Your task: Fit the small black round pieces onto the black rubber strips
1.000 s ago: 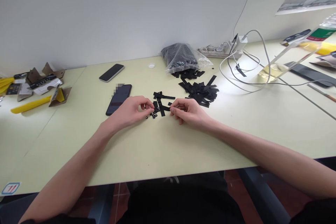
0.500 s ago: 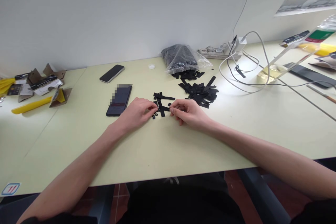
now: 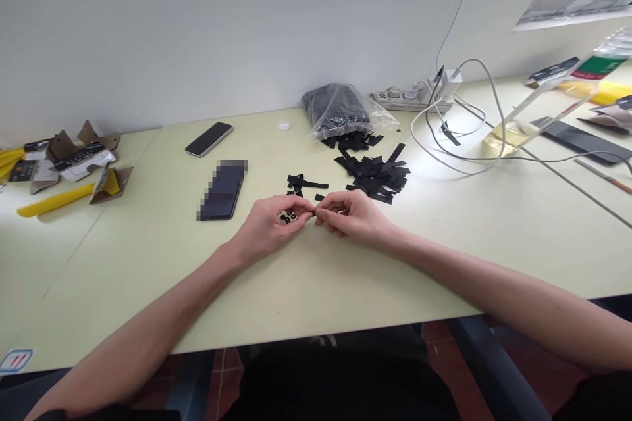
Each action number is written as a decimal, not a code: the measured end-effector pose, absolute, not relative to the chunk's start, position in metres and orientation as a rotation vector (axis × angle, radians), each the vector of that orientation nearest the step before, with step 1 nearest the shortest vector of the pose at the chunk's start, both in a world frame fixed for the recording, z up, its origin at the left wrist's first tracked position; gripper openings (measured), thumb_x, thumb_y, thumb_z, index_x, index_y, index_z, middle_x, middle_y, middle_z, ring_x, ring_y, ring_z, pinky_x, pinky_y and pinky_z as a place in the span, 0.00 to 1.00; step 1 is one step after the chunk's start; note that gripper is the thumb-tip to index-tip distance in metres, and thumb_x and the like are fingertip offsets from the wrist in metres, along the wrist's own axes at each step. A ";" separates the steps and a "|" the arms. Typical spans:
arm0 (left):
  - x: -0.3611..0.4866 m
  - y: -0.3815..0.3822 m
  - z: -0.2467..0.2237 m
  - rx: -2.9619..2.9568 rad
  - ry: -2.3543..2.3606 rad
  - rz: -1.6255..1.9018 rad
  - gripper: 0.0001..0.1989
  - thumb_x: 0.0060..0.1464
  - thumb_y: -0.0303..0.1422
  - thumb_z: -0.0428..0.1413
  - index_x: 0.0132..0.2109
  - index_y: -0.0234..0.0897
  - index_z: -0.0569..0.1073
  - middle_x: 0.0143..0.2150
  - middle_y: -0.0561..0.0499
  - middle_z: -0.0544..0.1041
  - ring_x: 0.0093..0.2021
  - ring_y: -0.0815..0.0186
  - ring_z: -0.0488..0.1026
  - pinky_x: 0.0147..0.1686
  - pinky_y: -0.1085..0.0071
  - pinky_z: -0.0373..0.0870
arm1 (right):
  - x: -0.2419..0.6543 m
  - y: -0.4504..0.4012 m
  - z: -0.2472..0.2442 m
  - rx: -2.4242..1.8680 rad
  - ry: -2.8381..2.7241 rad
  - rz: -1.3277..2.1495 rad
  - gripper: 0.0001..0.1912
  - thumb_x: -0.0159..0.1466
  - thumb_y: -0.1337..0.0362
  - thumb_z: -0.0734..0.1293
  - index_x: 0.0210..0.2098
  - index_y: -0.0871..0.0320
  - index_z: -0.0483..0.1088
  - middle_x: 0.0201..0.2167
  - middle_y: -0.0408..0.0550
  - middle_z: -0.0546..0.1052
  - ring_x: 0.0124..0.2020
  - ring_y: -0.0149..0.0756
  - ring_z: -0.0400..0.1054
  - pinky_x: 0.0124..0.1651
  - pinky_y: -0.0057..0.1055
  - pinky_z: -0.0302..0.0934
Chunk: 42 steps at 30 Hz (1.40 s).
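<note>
My left hand (image 3: 274,222) and my right hand (image 3: 353,216) meet at the fingertips over the table (image 3: 296,289). Both are closed in a pinch, and only a tiny dark piece shows between them; most of it is hidden. Several small black rings (image 3: 287,217) show inside the curve of my left thumb and index finger. Just beyond my fingers lie a few loose black strips (image 3: 309,183). A larger heap of black strips (image 3: 378,174) sits beyond my right hand.
Behind the heap is a clear bag of black pieces (image 3: 338,108). Two phones (image 3: 210,139) lie at the left, near a yellow-handled tool (image 3: 56,200). Cables (image 3: 503,112), a power strip (image 3: 407,102) and a tilted bottle (image 3: 557,95) stand at the right.
My left hand has moved right and slightly nearer, bringing its fingertips to my right hand's. The black strip that stretched between them is no longer plainly visible.
</note>
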<state>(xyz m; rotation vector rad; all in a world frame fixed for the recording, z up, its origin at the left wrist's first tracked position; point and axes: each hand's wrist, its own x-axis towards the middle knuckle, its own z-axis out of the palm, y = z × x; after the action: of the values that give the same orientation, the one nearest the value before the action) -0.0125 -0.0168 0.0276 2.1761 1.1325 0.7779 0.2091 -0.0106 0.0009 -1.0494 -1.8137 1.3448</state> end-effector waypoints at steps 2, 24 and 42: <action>-0.012 -0.016 0.027 2.146 1.148 0.782 0.08 0.62 0.32 0.58 0.46 0.41 0.81 0.44 0.52 0.84 0.43 0.65 0.79 0.36 0.76 0.74 | 0.209 -0.011 0.001 -1.046 -1.824 1.341 0.19 0.68 0.49 0.66 0.37 0.60 0.77 0.29 0.48 0.77 0.24 0.29 0.66 0.24 0.27 0.55; -0.011 -0.015 0.028 2.310 1.130 0.683 0.06 0.66 0.32 0.56 0.41 0.39 0.78 0.40 0.52 0.80 0.40 0.65 0.75 0.44 0.68 0.71 | 0.209 -0.012 0.004 -1.021 -1.972 1.175 0.09 0.67 0.62 0.65 0.36 0.59 0.76 0.31 0.47 0.79 0.28 0.31 0.68 0.31 0.29 0.58; -0.036 0.011 0.015 2.379 1.454 0.614 0.12 0.68 0.36 0.51 0.48 0.41 0.79 0.47 0.46 0.78 0.51 0.56 0.72 0.54 0.56 0.66 | 0.269 0.028 0.028 -1.732 -2.195 -0.071 0.10 0.66 0.57 0.64 0.37 0.58 0.70 0.35 0.53 0.73 0.25 0.34 0.59 0.29 0.33 0.42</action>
<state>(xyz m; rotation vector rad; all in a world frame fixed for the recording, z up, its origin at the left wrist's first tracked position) -0.0362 0.0112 0.0147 2.3787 1.4536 0.6140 0.2692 0.0280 0.0278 -1.7321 -2.1950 -0.0712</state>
